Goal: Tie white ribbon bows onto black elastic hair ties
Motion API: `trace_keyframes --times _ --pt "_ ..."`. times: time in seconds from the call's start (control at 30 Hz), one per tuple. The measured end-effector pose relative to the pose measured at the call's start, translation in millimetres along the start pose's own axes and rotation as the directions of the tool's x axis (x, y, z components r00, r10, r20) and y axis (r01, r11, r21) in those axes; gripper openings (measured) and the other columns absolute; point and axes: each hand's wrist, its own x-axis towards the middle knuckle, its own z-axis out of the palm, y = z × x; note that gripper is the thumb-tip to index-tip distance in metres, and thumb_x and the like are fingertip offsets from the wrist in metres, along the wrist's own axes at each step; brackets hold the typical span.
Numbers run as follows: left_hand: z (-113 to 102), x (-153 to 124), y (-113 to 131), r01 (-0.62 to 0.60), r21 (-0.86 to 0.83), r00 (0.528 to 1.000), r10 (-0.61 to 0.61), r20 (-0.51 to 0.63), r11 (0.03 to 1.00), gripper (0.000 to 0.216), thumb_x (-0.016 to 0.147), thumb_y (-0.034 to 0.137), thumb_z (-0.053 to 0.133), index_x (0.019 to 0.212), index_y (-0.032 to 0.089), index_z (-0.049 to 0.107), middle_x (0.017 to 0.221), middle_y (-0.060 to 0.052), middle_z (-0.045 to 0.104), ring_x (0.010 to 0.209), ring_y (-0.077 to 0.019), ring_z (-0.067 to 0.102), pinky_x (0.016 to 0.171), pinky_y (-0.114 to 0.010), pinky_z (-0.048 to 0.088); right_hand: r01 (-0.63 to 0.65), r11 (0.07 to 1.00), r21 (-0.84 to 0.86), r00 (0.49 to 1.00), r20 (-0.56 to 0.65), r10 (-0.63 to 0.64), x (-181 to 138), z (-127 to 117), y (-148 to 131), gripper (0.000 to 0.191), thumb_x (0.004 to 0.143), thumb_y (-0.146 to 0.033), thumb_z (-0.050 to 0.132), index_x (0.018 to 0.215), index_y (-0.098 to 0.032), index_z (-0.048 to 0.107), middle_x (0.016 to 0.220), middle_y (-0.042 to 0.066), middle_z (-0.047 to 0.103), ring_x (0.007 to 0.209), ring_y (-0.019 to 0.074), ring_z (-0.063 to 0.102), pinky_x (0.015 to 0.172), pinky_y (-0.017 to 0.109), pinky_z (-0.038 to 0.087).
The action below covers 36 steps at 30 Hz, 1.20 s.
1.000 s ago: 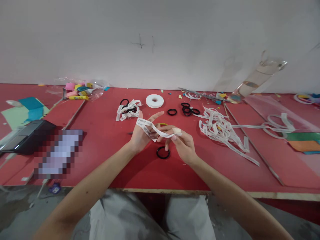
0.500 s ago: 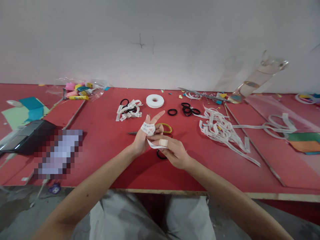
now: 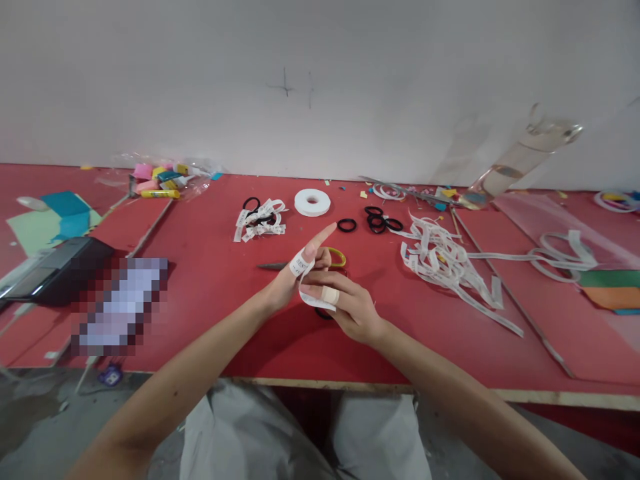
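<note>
A white printed ribbon (image 3: 301,264) is looped around the thumb side of my left hand (image 3: 290,283). That hand has its index finger stretched out and its other fingers curled in. My right hand (image 3: 357,310) closes on the loose end of the same ribbon, close beside the left fingers; a beige bandage is wrapped around one right finger. Scissors with yellow handles (image 3: 340,256) lie beneath and behind the hands, their blade pointing left. Under the right hand sits a black hair tie (image 3: 324,314), partly hidden.
Behind the hands are a white ribbon roll (image 3: 320,208), ribbon bows with black ties (image 3: 265,227) and several black hair ties (image 3: 376,223). Tangled ribbon (image 3: 440,257) lies right, near a tilted clear bottle (image 3: 520,160). A phone (image 3: 125,303) is at left.
The ribbon crossing on my left hand has become a single loop around the thumb side. My right hand has shifted slightly, and the ribbon's tail now hangs in a curve.
</note>
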Motion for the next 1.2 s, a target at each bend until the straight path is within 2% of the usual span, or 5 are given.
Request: trace_keyframes --times 0.17,0.43,0.6,0.77,1.2 --pt "-1 -2 0 -0.012 0.049 1.000 0.012 0.005 0.999 0.084 0.082 0.070 0.055 0.148 0.020 0.040 0.074 0.003 0.035 0.063 -0.0105 0.026 0.059 -0.027 0.025 0.068 0.992 -0.106 0.998 -0.004 -0.069 0 2 0 0.046 0.096 -0.010 0.045 0.140 -0.024 0.050 0.130 0.014 0.060 0.127 0.0226 0.054 0.104 0.044 0.050" --pt "3 -1 2 0.033 -0.123 0.999 -0.038 -0.038 0.992 0.080 0.082 0.066 0.058 0.143 0.015 0.048 0.070 0.003 0.040 0.058 -0.0100 0.029 0.056 -0.025 0.026 0.142 0.950 -0.277 0.990 0.035 -0.138 2 2 -5 0.048 0.094 -0.008 0.044 0.141 -0.018 0.048 0.127 0.015 0.063 0.130 0.0239 0.053 0.106 0.044 0.050" --pt "7 1 1 0.055 -0.200 0.993 -0.074 -0.090 0.978 0.069 0.087 0.059 0.056 0.142 0.016 0.048 0.068 0.003 0.040 0.058 -0.0108 0.035 0.056 -0.024 0.029 0.028 0.976 -0.217 1.000 0.000 -0.029 0 3 -7 0.042 0.097 -0.010 0.041 0.137 -0.019 0.052 0.127 0.014 0.063 0.125 0.0190 0.058 0.101 0.034 0.054" --pt "10 2 -1 0.017 -0.279 0.984 -0.066 -0.166 0.960 0.061 0.092 0.055 0.050 0.141 0.018 0.050 0.067 0.003 0.040 0.057 -0.0107 0.035 0.056 -0.022 0.032 -0.038 0.994 -0.105 0.997 -0.070 0.031 4 5 -8 0.038 0.098 -0.012 0.040 0.131 -0.024 0.057 0.122 0.010 0.069 0.124 0.0187 0.060 0.101 0.039 0.053" --pt "17 2 -8 -0.054 -0.254 0.979 0.000 -0.205 0.966 0.051 0.089 0.043 0.055 0.135 0.021 0.053 0.069 0.002 0.038 0.059 -0.0110 0.031 0.054 -0.021 0.031 0.008 0.909 -0.417 1.000 -0.003 -0.010 3 5 -7 0.047 0.095 -0.009 0.042 0.139 -0.021 0.051 0.125 0.012 0.069 0.116 0.0227 0.064 0.095 0.039 0.056"
